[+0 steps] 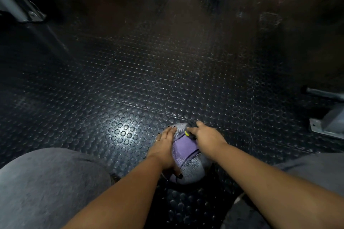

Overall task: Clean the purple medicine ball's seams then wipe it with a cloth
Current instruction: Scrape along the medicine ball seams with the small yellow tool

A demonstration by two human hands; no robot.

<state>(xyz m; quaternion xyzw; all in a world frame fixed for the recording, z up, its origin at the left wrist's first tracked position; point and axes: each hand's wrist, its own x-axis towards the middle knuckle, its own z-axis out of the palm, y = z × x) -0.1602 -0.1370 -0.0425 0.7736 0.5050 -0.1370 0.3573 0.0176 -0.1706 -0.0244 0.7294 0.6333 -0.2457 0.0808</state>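
Two grips flank the purple medicine ball (186, 149) on the floor (130, 80): left grip (165, 141) spread flat on its side, right grip (206, 135) pinching seemingly a small brush (187, 133) just beyond. Seam-cleaning is in hand, I judge; next, trace the seam steadily.

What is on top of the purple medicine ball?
The left hand lies flat on the purple medicine ball; the right hand holds a black-and-yellow tool on it. The hand covers most of the tool.
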